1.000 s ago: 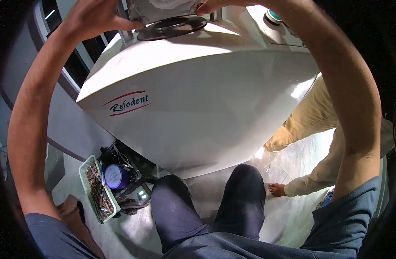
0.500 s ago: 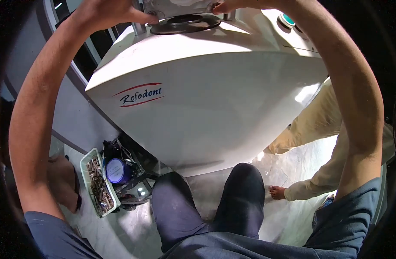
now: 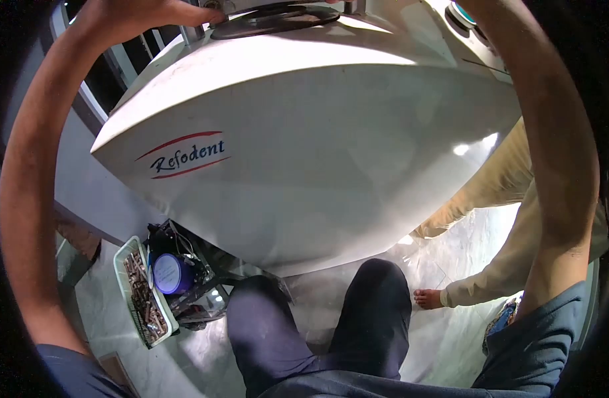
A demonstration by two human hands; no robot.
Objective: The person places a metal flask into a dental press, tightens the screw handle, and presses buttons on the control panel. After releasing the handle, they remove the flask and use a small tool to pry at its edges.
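Observation:
My left hand [image 3: 155, 12] is at the top edge, its thumb against a small round fitting [image 3: 213, 14] at the left side of a clear part [image 3: 243, 4]. Its other fingers are cut off by the frame. Just the tip of my right hand [image 3: 331, 1] shows at the top edge, near the right side of that clear part. Below the hands, a black round disc [image 3: 276, 23] lies on a large white machine housing [image 3: 304, 166] marked "Refodent". Metal posts [image 3: 192, 33] flank the disc.
A green-white basket [image 3: 123, 272] of small brown pieces stands low at left, beside a blue-lidded tub [image 3: 173, 274] and a dark metal frame [image 3: 211, 282]. Another person's trousers [image 3: 493, 179] and bare foot [image 3: 428, 298] are at right. A teal-topped button [image 3: 461, 14] sits on the housing.
The view has shifted, so the housing appears larger and further left. Both hands sit higher in the frame, and the right one has almost left view.

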